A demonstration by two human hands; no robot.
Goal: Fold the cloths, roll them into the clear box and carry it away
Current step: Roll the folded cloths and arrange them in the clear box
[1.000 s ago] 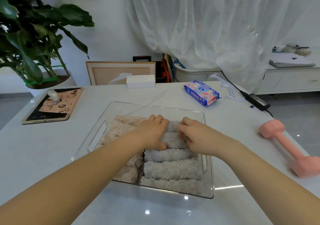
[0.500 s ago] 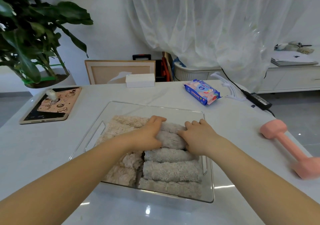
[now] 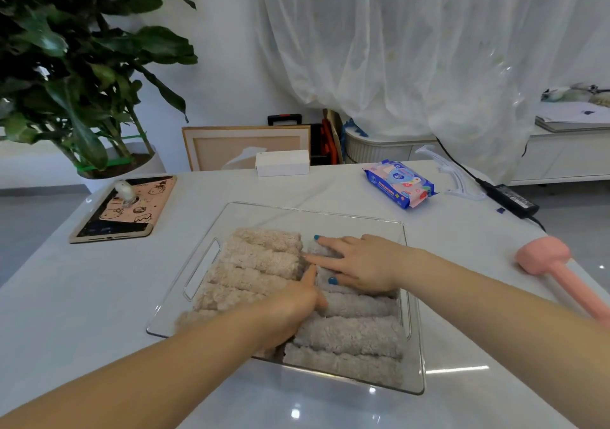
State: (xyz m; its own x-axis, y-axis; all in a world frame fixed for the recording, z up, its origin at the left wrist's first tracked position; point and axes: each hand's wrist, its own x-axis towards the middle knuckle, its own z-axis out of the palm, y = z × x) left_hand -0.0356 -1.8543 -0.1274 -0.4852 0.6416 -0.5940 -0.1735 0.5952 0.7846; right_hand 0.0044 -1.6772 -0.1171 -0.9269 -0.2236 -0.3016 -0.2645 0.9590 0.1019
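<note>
The right hand lies flat and open, fingers straight and spread, pressing down on a grey rolled cloth at the far end of the right-hand column. The left hand sits just nearer the person and to its left. One straight finger reaches up along the seam between the two columns, its tip almost meeting the right hand's fingers. The rest of the left hand's fingers are tucked out of sight (so whether they clutch any cloth I cannot tell).

Under both hands is the clear box, resting on the white table. The rolled cloths lie inside it in two columns. The beige rolls are to the left of the hands, and the grey rolls run from beneath the right hand back toward the person.

To the right of the right wrist, well apart, a pink dumbbell lies on the table. Beyond the right hand, past the box's far rim, sits a blue pack of wipes, with a black power adapter farther right. Well off to the left beyond the left hand is a tablet in a pink cartoon case. Straight beyond both hands, at the table's far edge, stands a white carton.
</note>
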